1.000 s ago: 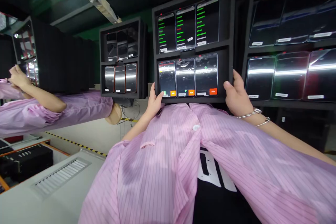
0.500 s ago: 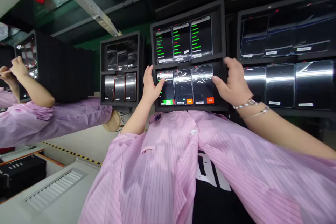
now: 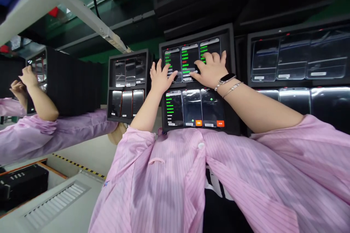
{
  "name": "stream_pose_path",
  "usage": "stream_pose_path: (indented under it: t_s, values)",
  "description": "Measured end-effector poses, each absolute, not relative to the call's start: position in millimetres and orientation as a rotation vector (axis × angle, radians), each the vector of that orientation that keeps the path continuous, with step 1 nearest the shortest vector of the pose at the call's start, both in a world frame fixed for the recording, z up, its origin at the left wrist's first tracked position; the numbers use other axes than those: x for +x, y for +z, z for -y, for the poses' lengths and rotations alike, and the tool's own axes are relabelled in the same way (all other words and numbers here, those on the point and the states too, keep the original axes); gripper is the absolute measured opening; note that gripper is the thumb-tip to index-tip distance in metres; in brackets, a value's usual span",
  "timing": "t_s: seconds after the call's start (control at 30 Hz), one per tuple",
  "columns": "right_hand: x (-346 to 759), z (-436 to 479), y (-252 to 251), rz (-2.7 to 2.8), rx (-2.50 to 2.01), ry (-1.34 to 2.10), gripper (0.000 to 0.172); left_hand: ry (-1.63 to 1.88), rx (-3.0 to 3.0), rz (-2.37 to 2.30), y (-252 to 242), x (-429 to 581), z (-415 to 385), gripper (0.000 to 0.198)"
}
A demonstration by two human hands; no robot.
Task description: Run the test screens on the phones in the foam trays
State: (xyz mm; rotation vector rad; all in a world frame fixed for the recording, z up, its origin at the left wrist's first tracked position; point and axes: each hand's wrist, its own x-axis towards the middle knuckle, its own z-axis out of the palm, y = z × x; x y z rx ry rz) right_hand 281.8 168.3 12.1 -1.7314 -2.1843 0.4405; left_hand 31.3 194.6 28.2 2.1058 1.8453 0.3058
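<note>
A black foam tray (image 3: pixel 231 80) stands before me with two rows of three phones. My left hand (image 3: pixel 160 76) is open, fingers spread, its fingertips on the upper left phone (image 3: pixel 171 62), whose screen shows green text. My right hand (image 3: pixel 212 69), with a watch and bracelet at the wrist, lies open over the upper middle phone (image 3: pixel 187 60) and the upper right phone (image 3: pixel 209 45). The lower row of phones (image 3: pixel 193 107) is uncovered; two show orange buttons.
A second tray of phones (image 3: pixel 128 83) stands to the left, and wider trays of dark phones (image 3: pixel 298 65) to the right. Another person's arms in pink sleeves (image 3: pixel 54 127) reach to a tray at far left. A grey vented unit (image 3: pixel 54 196) sits low left.
Both my hands have gone up from the tray's lower edge, past the lower row, onto the upper row of phones. The lower left phone now shows green text.
</note>
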Motion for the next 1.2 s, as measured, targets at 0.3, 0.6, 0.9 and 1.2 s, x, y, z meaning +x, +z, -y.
stream_pose_path:
  t_s: [0.3,0.6,0.9,1.2]
  values:
    - [276,-189,11,2.130,-1.733,0.403,0.067,0.632,2.016,-1.783,17,30,-221,0.073]
    - [270,-133,22,2.235,-1.698,0.398,0.067,0.639,2.083,-1.844,29,30,-166,0.055]
    - [278,-159,5,2.083,-1.698,0.421,0.043,0.545,1.978,-1.851,24,34,-175,0.067]
    - [279,-161,16,2.048,-1.696,0.356,0.053,0.578,1.891,-1.738,22,29,-176,0.079]
